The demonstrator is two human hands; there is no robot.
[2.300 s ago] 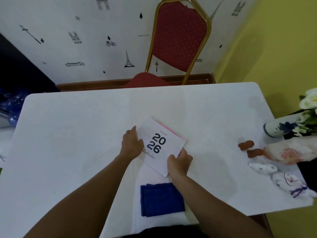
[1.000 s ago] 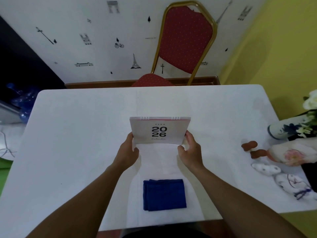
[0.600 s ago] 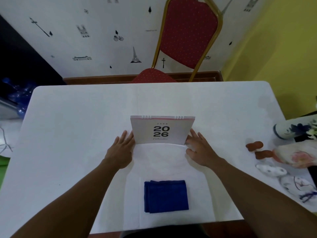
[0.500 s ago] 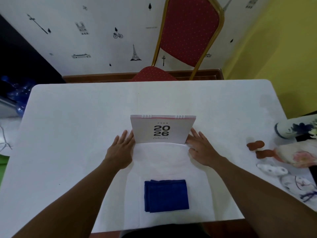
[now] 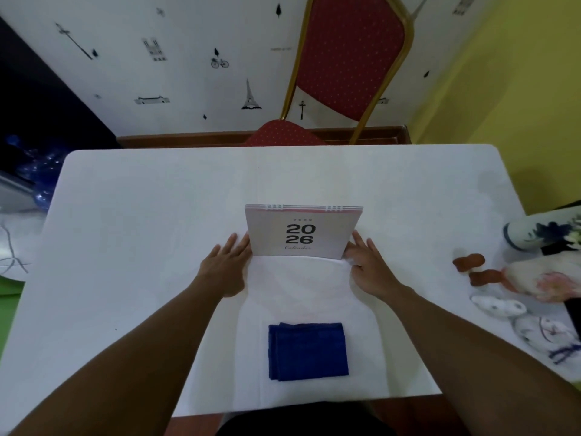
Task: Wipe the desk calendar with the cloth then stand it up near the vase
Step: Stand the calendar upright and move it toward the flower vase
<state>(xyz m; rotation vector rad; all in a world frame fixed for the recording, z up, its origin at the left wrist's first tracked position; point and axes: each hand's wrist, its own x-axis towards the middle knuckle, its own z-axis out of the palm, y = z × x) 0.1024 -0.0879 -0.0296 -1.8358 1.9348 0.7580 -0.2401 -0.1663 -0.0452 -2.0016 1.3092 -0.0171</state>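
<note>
Desk calendar (image 5: 298, 234) stands upright in the middle of the tabletop (image 5: 141, 215), well apart from the vase (image 5: 540, 229). It looks light, stiff card, easy to tip; best held by both side edges. Left hand (image 5: 224, 269) and right hand (image 5: 369, 269) lie flat beside it, fingers (image 5: 234, 243) spread, gripping nothing. The folded cloth (image 5: 308, 350) lies nearer the person.

left hand (image 5: 224, 269) flat, fingers spread | right hand (image 5: 369, 267) flat, fingers spread

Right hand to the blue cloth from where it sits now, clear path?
Probably yes. The right hand lies flat beside the desk calendar, holding nothing, and only bare table separates it from the folded blue cloth.
</note>
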